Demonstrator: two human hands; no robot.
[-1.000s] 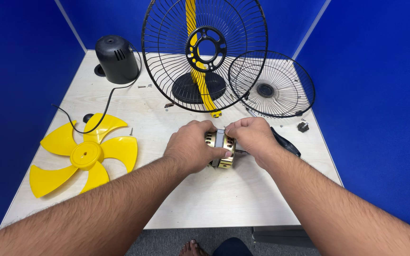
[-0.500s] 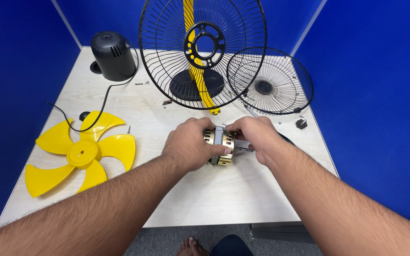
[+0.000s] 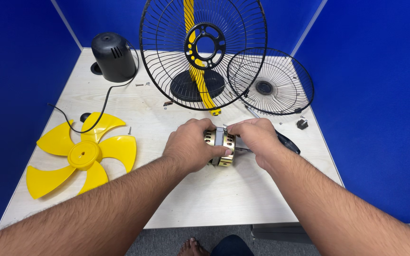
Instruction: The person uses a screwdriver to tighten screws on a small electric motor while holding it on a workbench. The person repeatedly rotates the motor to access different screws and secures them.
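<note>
Two bare forearms, no sleeves, left grip (image 3: 191,147), right grip (image 3: 257,140) (no rings or watch), bare toes below.

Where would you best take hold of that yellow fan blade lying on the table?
Probably at the round hub of the yellow fan blade, coming straight down from above. It lies flat on the table, and the raised hub looks sturdier than the thin, curved vanes.

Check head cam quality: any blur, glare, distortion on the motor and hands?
Head view: sharp and evenly lit, no glare; left hand and right hand cover most of the brass-coloured motor; soft shadows on the table; wide-angle stretch on forearms at the lower edge.
</note>
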